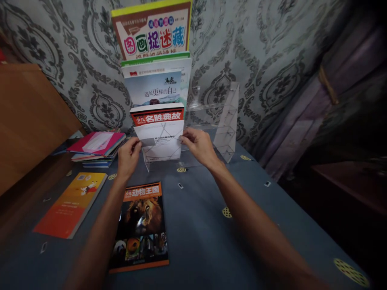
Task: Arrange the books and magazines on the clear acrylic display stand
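A white booklet [165, 151] with a few lines of dark print stands upright at the front tier of a clear tiered book rack [225, 125]. My left hand [129, 156] pinches its left edge, and my right hand [198, 144] grips the right edge with thumb and fingers. Just behind it rises a book with a red title band [160, 116]. Farther back on the rack are a blue-and-white book [157, 86] and a tall yellow-edged book [152, 30]. Below my hands, a book with a lion cover [146, 225] lies flat on the table.
A stack of books [96, 145] with a pink one on top sits at the back left. Nearer lies an orange-red book [72, 205]. The table [205, 241] has a blue-grey cloth. A brown wooden panel [33, 121] stands left; a tied curtain [302, 104] hangs right.
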### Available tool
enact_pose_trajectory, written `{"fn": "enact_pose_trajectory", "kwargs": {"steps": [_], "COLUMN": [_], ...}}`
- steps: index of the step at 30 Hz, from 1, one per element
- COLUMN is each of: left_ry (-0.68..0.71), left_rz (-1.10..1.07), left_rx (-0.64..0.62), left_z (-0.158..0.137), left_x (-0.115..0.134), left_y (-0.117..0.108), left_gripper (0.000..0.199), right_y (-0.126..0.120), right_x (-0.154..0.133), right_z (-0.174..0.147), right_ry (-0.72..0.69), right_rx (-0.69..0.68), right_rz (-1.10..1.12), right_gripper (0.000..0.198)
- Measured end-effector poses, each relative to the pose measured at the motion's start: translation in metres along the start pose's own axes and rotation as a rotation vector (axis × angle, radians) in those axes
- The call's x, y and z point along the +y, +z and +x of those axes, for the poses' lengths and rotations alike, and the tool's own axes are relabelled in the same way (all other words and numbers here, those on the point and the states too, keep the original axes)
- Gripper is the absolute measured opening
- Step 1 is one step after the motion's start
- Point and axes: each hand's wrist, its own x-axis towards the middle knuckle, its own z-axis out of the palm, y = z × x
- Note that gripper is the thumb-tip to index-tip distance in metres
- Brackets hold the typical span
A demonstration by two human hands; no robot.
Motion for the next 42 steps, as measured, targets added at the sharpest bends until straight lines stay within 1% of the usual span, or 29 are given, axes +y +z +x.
{"fn": "enact_pose_trajectory", "kwargs": {"steps": [2,4,7,11,16,21,25,28,33,38,42], "left_ry": [0.029,0.044,0.017,-0.047,-0.135,-0.157,-0.153,-0.167,-0.192,-0.215,-0.230], "left_rz": [0.155,0.266,0.337,0.338,0.385,0.444,0.433,0.425,0.420,0.390,0.411], "left_rx": [-0.026,-0.066,-0.111,-0.160,-0.162,-0.182,-0.173,-0.162,-0.149,-0.113,-0.136], "left_z": [-0.001,-0.001,0.000,-0.002,-0.003,-0.003,-0.004,-0.004,-0.004,-0.005,-0.006], "left_x": [-0.005,-0.007,-0.005,-0.002,0.000,0.002,0.003,0.001,0.001,0.001,0.002], "left_y": [0.001,0.001,0.001,0.002,0.004,0.003,0.003,0.004,0.007,0.010,0.010], "left_gripper": [0.020,0.020,0.021,0.021,0.016,0.016,0.018,0.018,0.017,0.009,0.014], "right_y": [0.001,0.002,0.003,0.006,0.012,0.015,0.015,0.016,0.018,0.015,0.013], "right_x": [0.003,0.005,0.006,0.009,0.015,0.015,0.012,0.012,0.017,0.020,0.021], "right_z": [-0.001,-0.002,-0.003,-0.002,-0.001,-0.001,-0.003,-0.003,-0.003,-0.003,-0.003], "right_ry": [-0.027,-0.042,-0.026,0.022,0.076,0.092,0.110,0.120,0.121,0.118,0.126], "right_rx": [-0.008,-0.023,-0.024,-0.020,0.017,0.068,0.082,0.075,0.058,0.018,-0.016], "right_rz": [-0.163,-0.299,-0.391,-0.377,-0.313,-0.299,-0.363,-0.407,-0.412,-0.432,-0.511], "right_gripper": [0.006,0.008,0.011,0.014,0.013,0.006,0.008,0.007,0.006,0.011,0.014]}}
